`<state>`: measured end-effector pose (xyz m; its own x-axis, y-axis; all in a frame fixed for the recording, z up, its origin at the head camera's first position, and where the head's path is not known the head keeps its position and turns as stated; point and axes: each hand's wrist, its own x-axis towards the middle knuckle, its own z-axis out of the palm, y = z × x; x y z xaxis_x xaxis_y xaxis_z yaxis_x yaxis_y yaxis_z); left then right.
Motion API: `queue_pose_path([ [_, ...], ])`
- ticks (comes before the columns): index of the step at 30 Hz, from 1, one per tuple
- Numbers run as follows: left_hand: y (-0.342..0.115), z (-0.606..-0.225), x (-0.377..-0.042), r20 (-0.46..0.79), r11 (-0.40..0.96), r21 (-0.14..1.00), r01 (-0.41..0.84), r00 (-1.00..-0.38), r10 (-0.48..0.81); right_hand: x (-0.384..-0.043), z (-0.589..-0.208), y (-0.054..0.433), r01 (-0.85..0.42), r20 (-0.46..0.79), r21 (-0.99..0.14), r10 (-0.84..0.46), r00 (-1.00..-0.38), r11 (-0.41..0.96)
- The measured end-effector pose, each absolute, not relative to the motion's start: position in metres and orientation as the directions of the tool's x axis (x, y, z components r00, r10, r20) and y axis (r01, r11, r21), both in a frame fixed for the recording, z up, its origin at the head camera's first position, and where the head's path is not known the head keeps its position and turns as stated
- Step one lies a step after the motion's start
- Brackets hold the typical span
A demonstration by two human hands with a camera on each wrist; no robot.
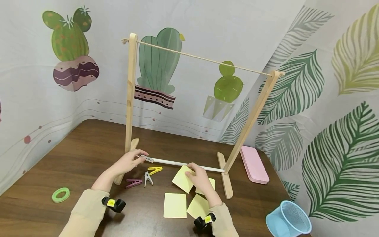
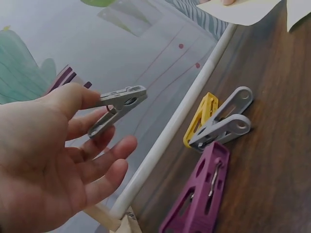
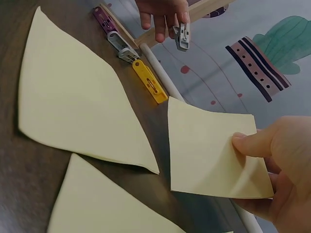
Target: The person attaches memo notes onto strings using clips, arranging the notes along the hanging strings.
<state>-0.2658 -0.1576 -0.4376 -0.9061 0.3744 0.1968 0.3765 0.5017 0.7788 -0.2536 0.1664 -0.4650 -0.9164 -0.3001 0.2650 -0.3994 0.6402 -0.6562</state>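
My left hand (image 1: 129, 162) pinches a grey clothespin (image 2: 119, 107) between thumb and fingers, raised off the table near the left end of the white rod. With thumb on its face and fingers behind, my right hand (image 1: 202, 179) holds a yellow sticky note (image 3: 214, 153) above the table. Other yellow notes lie below it: one flat note (image 1: 175, 205), another (image 1: 199, 206) by the right wrist, and one (image 1: 211, 186) partly hidden behind the hand. Beside the left hand lie a yellow clothespin (image 1: 155, 170), a second grey clothespin (image 1: 148, 178) and a purple clothespin (image 1: 134, 183).
A wooden frame (image 1: 130, 95) stands at the back, a rope (image 1: 204, 59) strung across its top and a white rod (image 1: 177, 163) low between its posts. A green tape roll (image 1: 60, 195) lies left; a pink case (image 1: 254, 164) and blue mesh cup (image 1: 287, 220) are right.
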Motion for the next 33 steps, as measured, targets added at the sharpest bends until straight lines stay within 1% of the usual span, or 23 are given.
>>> queue_pose_path([
  [5, -0.154, -0.439, -0.266, 0.178, 0.448, 0.847, 0.286, -0.947, 0.269, -0.253, -0.464, 0.167, -0.38, 0.258, -0.688, -0.281, -0.924, 0.618],
  [8, -0.152, -0.439, -0.267, 0.177, 0.391, 0.888, 0.244, -0.963, 0.201, -0.253, -0.464, 0.168, -0.37, 0.246, -0.704, -0.281, -0.928, 0.606],
  [13, -0.152, -0.439, -0.268, 0.187, 0.343, 0.913, 0.222, -0.974, 0.131, -0.254, -0.464, 0.167, -0.37, 0.254, -0.723, -0.274, -0.928, 0.583],
  [18, -0.153, -0.436, -0.268, 0.205, 0.325, 0.917, 0.232, -0.972, 0.115, -0.258, -0.467, 0.166, -0.367, 0.269, -0.744, -0.253, -0.929, 0.558],
  [25, -0.147, -0.427, -0.264, 0.216, 0.294, 0.923, 0.247, -0.967, 0.133, -0.26, -0.466, 0.167, -0.324, 0.247, -0.787, -0.214, -0.945, 0.525],
  [33, -0.143, -0.407, -0.251, 0.24, 0.181, 0.95, 0.253, -0.966, 0.09, -0.263, -0.457, 0.159, -0.31, 0.253, -0.818, -0.179, -0.951, 0.484],
])
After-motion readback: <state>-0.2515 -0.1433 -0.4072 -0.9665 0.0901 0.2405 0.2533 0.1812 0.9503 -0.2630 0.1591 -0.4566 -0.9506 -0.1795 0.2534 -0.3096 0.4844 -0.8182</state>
